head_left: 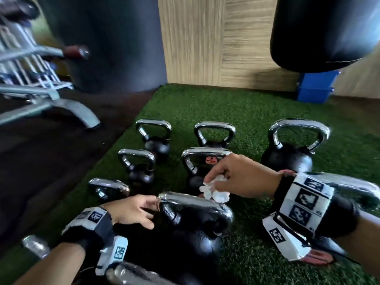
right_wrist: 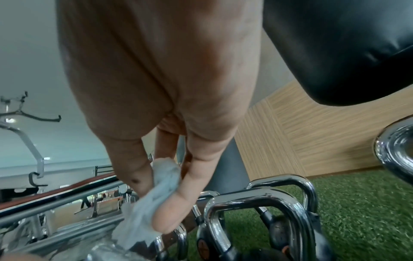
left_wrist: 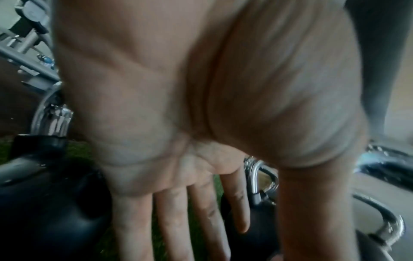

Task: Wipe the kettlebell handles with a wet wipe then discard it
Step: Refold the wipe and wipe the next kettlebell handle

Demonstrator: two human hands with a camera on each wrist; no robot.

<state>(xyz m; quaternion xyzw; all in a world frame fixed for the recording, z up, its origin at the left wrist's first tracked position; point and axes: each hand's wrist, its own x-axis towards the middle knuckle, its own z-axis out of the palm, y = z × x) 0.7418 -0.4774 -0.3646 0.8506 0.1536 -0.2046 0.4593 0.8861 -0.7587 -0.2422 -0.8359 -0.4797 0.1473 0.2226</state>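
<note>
Your right hand (head_left: 238,177) pinches a crumpled wet wipe (head_left: 214,191) against the nearest kettlebell's chrome handle (head_left: 195,204); your left hand (head_left: 133,210), fingers straight, touches the handle's other end.

Glossy chrome handle (head_left: 191,200), crumpled paper wipe (head_left: 216,191)

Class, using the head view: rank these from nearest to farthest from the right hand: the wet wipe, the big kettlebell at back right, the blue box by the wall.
1. wet wipe: pinched in the right hand itself.
2. big kettlebell: just behind the hand, on the turf.
3. blue box: far back right, against the wall.
</note>
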